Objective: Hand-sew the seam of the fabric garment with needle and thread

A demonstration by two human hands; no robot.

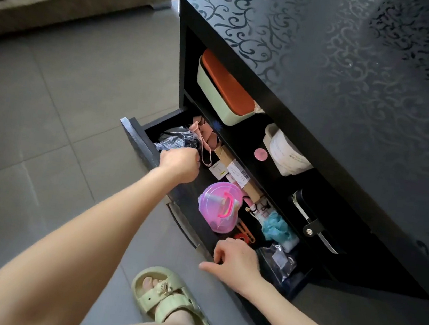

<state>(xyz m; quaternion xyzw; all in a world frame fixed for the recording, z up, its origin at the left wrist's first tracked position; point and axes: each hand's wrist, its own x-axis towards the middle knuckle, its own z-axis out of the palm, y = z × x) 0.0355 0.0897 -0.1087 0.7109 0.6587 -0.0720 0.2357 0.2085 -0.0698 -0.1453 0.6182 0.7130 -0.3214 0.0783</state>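
Left grip (179,164) in drawer (136,139), hold hidden, unclear, right grip (236,259) clasping drawer rim

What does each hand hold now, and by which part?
The right hand grips the drawer by the top edge of its front panel. The left hand is curled inside the drawer; whether it holds anything cannot be told.
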